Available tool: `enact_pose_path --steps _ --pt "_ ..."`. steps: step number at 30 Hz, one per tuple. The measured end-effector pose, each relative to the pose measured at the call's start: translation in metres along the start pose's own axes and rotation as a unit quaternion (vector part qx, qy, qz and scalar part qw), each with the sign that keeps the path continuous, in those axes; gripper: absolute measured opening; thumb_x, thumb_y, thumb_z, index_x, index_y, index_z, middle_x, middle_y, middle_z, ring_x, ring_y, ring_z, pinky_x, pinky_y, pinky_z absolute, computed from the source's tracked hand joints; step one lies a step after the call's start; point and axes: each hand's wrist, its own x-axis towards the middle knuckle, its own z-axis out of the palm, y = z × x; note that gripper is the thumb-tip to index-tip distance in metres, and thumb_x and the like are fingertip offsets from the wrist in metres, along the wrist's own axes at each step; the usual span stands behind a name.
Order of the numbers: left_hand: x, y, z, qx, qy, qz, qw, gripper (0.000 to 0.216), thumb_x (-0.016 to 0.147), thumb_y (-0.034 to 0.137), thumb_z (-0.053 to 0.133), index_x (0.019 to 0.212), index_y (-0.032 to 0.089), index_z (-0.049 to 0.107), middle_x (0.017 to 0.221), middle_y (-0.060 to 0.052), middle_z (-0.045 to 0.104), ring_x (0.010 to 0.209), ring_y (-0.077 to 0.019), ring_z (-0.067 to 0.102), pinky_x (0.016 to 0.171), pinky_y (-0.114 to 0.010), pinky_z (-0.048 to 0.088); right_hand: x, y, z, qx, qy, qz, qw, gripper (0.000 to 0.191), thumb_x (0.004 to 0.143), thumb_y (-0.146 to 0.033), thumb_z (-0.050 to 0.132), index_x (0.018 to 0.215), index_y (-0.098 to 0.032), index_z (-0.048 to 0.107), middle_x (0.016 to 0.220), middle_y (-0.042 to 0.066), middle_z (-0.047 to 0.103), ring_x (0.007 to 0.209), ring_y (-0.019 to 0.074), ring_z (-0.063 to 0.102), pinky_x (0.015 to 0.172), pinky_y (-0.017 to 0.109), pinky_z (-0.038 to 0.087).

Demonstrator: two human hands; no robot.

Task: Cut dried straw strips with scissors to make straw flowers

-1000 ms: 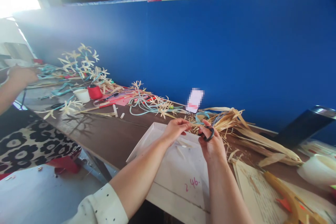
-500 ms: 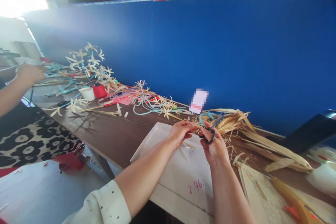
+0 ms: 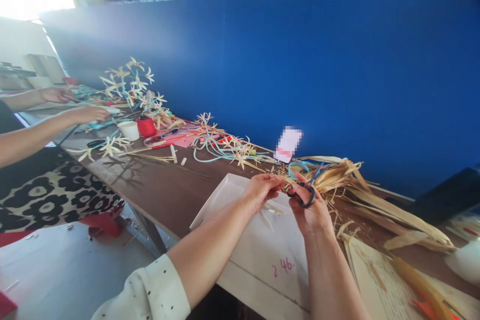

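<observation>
My right hand (image 3: 312, 210) grips black-handled scissors (image 3: 308, 191), fingers through the loops, blades pointing up and away towards the straw. My left hand (image 3: 262, 189) is pinched on a thin strip of dried leaf (image 3: 283, 180) that runs to the scissors. Both hands hover over a white tray (image 3: 225, 200) lying on the brown table (image 3: 165, 190). A few pale cut slivers (image 3: 269, 212) lie in the tray under the hands. Just behind the hands sits a heap of dried leaves (image 3: 356, 180).
A co-worker's two arms (image 3: 56, 120) reach over the table at far left among straw flowers (image 3: 131, 80), a white cup (image 3: 129, 131) and a red thread spool (image 3: 146, 126). Blue strips and flowers (image 3: 225, 147) lie mid-table. A blue wall backs the table. A glue gun (image 3: 423, 280) lies right.
The view has shifted slightly, so everything sits a bit further right. The co-worker's arms have moved further over the table. My hands stay close together on the strip and scissors.
</observation>
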Motion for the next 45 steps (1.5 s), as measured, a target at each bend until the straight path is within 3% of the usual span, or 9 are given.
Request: enact_pose_path --steps 5,14,22,31,38,45 --pt "-0.002 0.000 0.001 -0.008 -0.029 -0.011 0.999 0.029 0.057 0.032 0.072 0.076 0.011 0.064 0.065 -0.002 0.058 0.058 -0.0057 0.050 0.053 -0.018 0.036 0.000 -0.001 0.001 -0.008 0.015 -0.007 1.000 0.044 0.058 -0.021 0.074 0.100 -0.023 0.061 0.066 -0.003 0.056 0.056 0.0077 0.049 0.040 0.016 0.029" --pt "-0.007 0.003 0.006 -0.080 -0.026 -0.008 0.996 0.025 0.056 0.025 0.072 0.074 0.011 0.062 0.064 0.000 0.056 0.056 -0.0048 0.049 0.051 -0.017 0.035 0.000 0.003 0.002 -0.010 0.013 0.022 1.000 0.037 0.062 -0.020 0.072 0.097 -0.023 0.062 0.065 -0.003 0.056 0.056 0.0068 0.048 0.041 0.015 0.029" --pt "-0.010 0.005 0.008 -0.059 0.020 0.007 0.998 0.022 0.059 0.027 0.068 0.073 0.014 0.058 0.072 -0.001 0.057 0.058 -0.0050 0.049 0.049 -0.016 0.035 -0.005 0.000 0.011 -0.045 0.010 0.032 0.998 0.037 0.059 -0.021 0.073 0.095 -0.023 0.062 0.064 -0.004 0.055 0.054 0.0070 0.047 0.040 0.015 0.028" --pt "-0.003 0.017 0.008 0.096 0.092 0.118 0.984 0.017 0.066 0.029 0.062 0.072 0.014 0.059 0.060 0.001 0.054 0.050 -0.0055 0.044 0.046 -0.018 0.036 -0.007 0.006 0.008 -0.147 -0.038 0.055 0.987 0.038 0.063 -0.029 0.072 0.099 -0.022 0.063 0.068 -0.001 0.057 0.059 0.0093 0.047 0.043 0.018 0.029" --pt "-0.004 0.032 -0.004 0.091 0.121 0.137 0.979 0.015 0.066 0.028 0.061 0.070 0.014 0.060 0.067 -0.001 0.058 0.052 -0.0061 0.047 0.047 -0.018 0.038 -0.014 0.006 0.013 -0.281 -0.146 0.085 0.945 0.042 0.072 -0.040 0.063 0.109 -0.020 0.060 0.071 0.004 0.061 0.060 0.0120 0.046 0.044 0.020 0.027" --pt "-0.004 0.036 -0.005 0.110 0.131 0.134 0.976 0.017 0.067 0.030 0.060 0.070 0.013 0.061 0.066 -0.002 0.058 0.054 -0.0063 0.047 0.049 -0.017 0.038 -0.016 0.002 0.015 -0.311 -0.162 0.082 0.933 0.047 0.070 -0.042 0.064 0.110 -0.017 0.061 0.065 0.003 0.059 0.057 0.0120 0.045 0.045 0.022 0.028"
